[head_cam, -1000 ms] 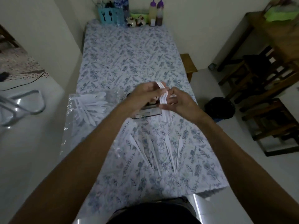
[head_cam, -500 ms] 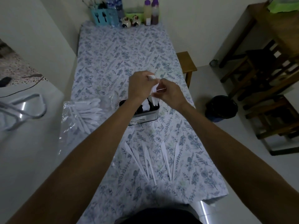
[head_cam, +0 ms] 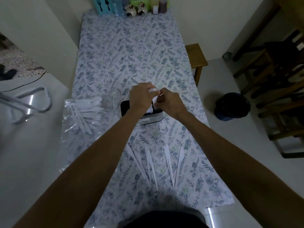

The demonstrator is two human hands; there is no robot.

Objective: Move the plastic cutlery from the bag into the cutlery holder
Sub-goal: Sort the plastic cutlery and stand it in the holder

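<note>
we grip cutlery bundle (head_cam: 152, 90) in left hand (head_cam: 139, 99), right hand (head_cam: 170, 102) pinching | cutlery holder (head_cam: 148, 118) under hands, partly filled | bag (head_cam: 82, 116) left of hands, plenty left

Far half of tablecloth (head_cam: 131, 51) open up to condiment row (head_cam: 131, 9) at wall; bag (head_cam: 82, 116) blocks holder's (head_cam: 148, 118) left side; loose knives (head_cam: 158, 163) clutter near edge.

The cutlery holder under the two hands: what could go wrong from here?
Both hands, left and right, hold white cutlery bunched over the holder; a piece could slip out onto the table. The holder looks light, so a push might tip it. The bag overhangs the table edge and could slide off.
</note>
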